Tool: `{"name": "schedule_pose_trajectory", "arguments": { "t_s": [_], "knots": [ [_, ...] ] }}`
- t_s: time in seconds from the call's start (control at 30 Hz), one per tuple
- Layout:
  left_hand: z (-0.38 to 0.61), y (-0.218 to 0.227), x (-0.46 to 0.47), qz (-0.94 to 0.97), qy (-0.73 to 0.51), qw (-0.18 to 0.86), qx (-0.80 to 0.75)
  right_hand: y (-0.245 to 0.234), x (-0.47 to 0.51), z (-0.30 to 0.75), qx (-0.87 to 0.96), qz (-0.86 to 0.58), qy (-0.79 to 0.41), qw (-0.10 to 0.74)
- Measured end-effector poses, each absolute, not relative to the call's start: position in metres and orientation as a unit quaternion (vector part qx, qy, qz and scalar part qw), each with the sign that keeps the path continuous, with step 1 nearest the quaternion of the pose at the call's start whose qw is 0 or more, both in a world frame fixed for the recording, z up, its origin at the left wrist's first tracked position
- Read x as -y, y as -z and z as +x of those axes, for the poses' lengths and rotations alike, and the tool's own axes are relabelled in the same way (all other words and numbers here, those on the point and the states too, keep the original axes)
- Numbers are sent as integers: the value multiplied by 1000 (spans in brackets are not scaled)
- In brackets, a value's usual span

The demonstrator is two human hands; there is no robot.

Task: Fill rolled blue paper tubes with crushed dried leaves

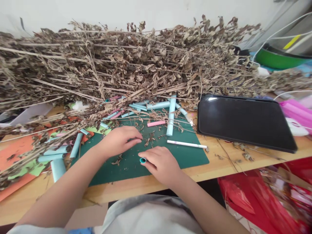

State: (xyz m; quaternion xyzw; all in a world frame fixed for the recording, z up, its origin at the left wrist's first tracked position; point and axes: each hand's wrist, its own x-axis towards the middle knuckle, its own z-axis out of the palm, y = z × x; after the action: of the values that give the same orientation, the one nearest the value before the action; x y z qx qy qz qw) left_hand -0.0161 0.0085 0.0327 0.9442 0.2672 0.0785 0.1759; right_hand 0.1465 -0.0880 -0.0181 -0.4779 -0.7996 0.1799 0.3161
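Observation:
My right hand (162, 164) is closed around a small blue paper tube (143, 160), whose round hollow end points toward me; the rest of the tube is hidden by my fingers. To its left, my left hand (120, 140) hovers over the green cutting mat (107, 174). Its thumb and fingers are curved with a gap between them, and I see nothing held. Crumbled dry leaves (150, 139) lie just past its fingertips. Beyond the hands are a long blue paper tube (171, 115), a pink paper tube (156, 123) and a thin white stick (186, 144).
A large heap of dried leafy stalks (136, 65) fills the back of the wooden table (195, 172). At right lies a black tablet (243, 123). More blue tubes (58, 169) and orange paper (17, 151) are at left. A red bag (258, 195) sits below the right edge.

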Motion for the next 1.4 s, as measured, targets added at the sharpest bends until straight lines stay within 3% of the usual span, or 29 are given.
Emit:
{"name": "schedule_pose_trajectory", "arguments": {
  "t_s": [0.27, 0.7, 0.83, 1.03, 1.27, 1.4],
  "knots": [
    [10, -18, -8, 970, 31, 130, -203, 0, 93, 194, 739, -480, -141, 451],
    [28, -8, 16, 979, 40, 64, -191, 26, 101, 217, 744, -547, -160, 347],
    [25, -14, 15, 960, -15, 168, -225, 30, 99, 217, 765, -536, -135, 329],
    [47, -26, 26, 798, -253, 452, -309, 30, 95, 216, 787, -512, -142, 314],
    [64, -21, 45, 682, -398, 489, -372, 29, 94, 217, 785, -515, -148, 312],
    [67, -18, 54, 553, -460, 577, -387, 28, 95, 217, 777, -522, -157, 314]
  ]
}}
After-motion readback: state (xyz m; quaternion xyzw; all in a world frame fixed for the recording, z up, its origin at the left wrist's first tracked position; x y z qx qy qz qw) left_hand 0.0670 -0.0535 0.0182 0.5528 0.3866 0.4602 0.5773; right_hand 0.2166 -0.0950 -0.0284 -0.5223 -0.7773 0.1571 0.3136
